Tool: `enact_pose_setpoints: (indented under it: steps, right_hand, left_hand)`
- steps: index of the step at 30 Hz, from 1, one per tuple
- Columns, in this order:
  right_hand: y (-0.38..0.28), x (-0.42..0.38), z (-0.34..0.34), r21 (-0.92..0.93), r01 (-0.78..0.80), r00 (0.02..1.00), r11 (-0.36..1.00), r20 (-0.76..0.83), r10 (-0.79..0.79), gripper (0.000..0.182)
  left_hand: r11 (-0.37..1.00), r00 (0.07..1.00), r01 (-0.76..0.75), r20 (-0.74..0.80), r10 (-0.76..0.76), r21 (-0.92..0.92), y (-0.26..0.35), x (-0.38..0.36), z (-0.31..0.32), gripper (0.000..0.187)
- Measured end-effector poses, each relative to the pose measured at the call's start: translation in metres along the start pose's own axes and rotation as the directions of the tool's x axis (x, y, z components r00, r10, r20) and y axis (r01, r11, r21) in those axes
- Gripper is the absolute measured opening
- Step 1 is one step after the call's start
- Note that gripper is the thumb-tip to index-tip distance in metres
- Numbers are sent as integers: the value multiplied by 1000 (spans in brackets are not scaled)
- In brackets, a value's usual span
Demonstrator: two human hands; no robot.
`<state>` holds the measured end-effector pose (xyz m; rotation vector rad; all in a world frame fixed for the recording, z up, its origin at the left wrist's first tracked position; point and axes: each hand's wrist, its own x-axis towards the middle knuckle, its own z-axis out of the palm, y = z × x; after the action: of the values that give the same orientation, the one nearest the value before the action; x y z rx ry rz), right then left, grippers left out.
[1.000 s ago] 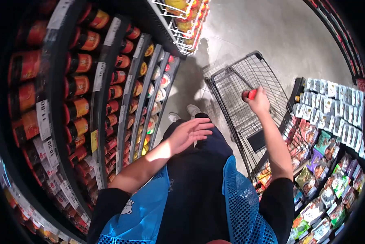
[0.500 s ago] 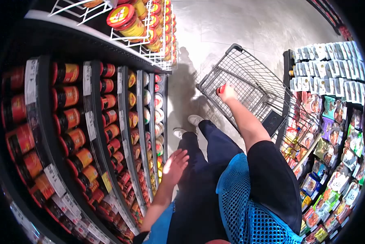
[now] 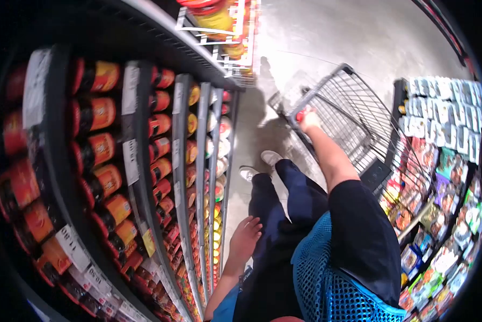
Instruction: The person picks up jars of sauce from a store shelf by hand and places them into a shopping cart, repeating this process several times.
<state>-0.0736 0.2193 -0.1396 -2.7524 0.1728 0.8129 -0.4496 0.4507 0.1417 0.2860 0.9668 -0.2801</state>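
My right hand reaches forward to the near corner of a grey wire shopping cart. Its fingers are closed round a small red object, mostly hidden by the hand and too blurred to name. My left hand hangs in front of my dark trousers, palm inward. It holds nothing, and its fingers are loosely bent and a little apart. To its left, shelves carry rows of dark jars with orange labels and red lids.
Price tags line the edges of the left shelves. A white wire rack with red-lidded jars juts out at the top. Shelves on the right hold colourful packets and pale packs. My white shoes stand on the grey floor.
The view has shifted, so the cart and shelves appear further right. My left hand's fingers have curled from spread. The red object in my right hand now appears closer to the cart's corner.
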Motion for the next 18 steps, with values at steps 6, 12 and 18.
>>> enact_pose_setpoints:
  steps: [6,12,18]
  right_hand:
    - [52,52,70,-120,116,993,986,36,-113,53]
    - [32,25,39,97,36,994,995,104,-46,89]
    - [16,5,3,533,-71,981,843,190,-38,96]
  left_hand:
    - [1000,1000,-28,4,28,4,2,0,2,40]
    - [999,999,-47,4,47,-3,5,2,14,42]
    - [996,997,-68,25,67,49,2,4,20,43]
